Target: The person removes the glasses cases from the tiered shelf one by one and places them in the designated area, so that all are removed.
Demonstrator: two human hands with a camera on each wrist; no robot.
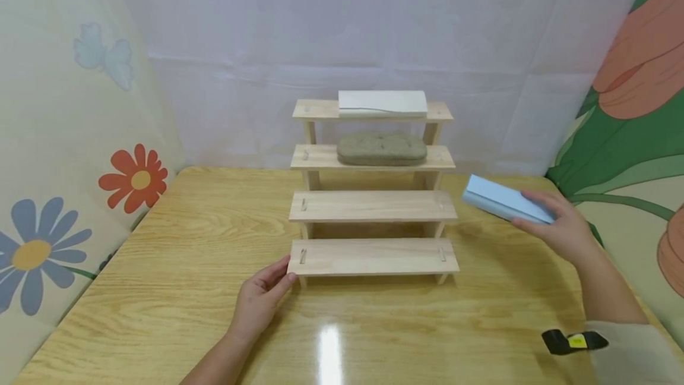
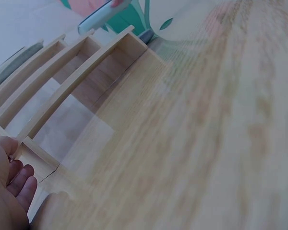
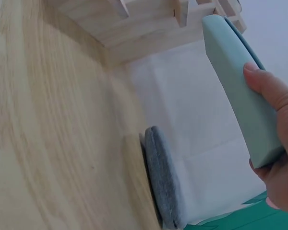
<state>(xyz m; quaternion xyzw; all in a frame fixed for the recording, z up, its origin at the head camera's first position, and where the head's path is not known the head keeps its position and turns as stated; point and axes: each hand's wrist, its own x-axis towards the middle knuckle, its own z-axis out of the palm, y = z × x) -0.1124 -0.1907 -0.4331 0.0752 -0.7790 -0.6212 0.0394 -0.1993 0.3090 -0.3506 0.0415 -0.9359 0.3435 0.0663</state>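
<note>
A four-step wooden display rack (image 1: 374, 257) stands on the table. My left hand (image 1: 262, 299) grips the left end of its lowest step, thumb on the front edge; in the left wrist view that hand (image 2: 9, 177) is at the rack's corner. My right hand (image 1: 561, 224) holds a light blue glasses case (image 1: 502, 198) by its right end, raised to the right of the rack. In the right wrist view, the thumb lies along the long face of the case (image 3: 240, 91). A white glasses case (image 1: 382, 101) lies on the top step, and a grey-green padded case (image 1: 382, 148) on the second.
A grey-blue fabric case (image 3: 163, 177) lies on the table beyond my right hand, seen in the right wrist view. The two lower steps (image 1: 374, 205) are bare. A white cloth (image 1: 374, 22) hangs behind the table, with flower-printed panels (image 1: 32, 254) at the sides.
</note>
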